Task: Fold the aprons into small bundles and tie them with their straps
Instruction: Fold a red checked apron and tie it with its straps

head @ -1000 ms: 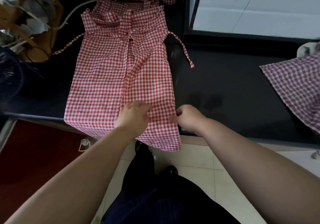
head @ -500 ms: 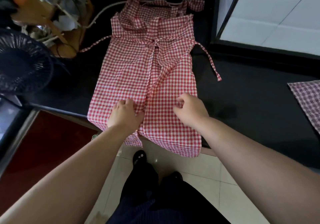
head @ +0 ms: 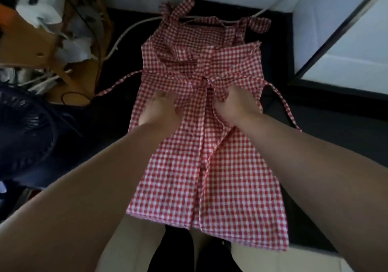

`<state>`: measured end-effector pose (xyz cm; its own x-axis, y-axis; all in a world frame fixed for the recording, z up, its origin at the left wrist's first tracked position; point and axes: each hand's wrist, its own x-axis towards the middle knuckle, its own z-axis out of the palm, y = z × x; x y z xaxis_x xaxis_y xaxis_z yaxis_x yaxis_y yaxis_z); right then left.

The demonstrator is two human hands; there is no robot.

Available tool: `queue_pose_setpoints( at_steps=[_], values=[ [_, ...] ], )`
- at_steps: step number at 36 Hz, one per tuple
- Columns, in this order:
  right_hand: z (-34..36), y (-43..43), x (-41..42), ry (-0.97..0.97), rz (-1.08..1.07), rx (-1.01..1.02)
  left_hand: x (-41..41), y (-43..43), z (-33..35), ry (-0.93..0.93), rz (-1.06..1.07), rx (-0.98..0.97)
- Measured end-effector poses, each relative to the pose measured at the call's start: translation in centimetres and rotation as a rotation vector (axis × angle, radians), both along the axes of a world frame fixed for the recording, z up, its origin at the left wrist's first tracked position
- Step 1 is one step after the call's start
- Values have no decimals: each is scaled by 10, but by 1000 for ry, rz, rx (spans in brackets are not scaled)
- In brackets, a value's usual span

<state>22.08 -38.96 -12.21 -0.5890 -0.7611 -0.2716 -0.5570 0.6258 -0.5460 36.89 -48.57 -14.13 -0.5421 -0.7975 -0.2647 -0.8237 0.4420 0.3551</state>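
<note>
Left hand (head: 160,111) on, right hand (head: 238,104) gripping creased gingham apron (head: 222,179)

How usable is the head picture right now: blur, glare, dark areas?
Head view: motion-soft throughout, apron checks smeared, finger detail on left hand and right hand lost; wide-angle bends the edges; white wall upper right glares, counter and fan sit dark.

Single head view, looking steeply down, close over apron (head: 210,156) on black counter (head: 327,137)

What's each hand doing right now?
Left hand: open, pressing flat on the apron.
Right hand: closed, gripping a fold of the apron.
</note>
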Motion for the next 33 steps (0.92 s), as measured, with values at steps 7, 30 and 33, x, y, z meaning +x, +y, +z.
queue_pose_setpoints(
  at_steps=[7, 30, 33],
  values=[
    [-20, -41, -10, 5, -13, 157, -28, -68, -30, -77, -168, 13],
    [-41, -78, 7, 82, 65, 207, -29, -132, -11, -165, -164, -201],
    [-39, -78, 10, 82, 73, 218, -30, -128, -13, -132, -149, -190]
  ],
)
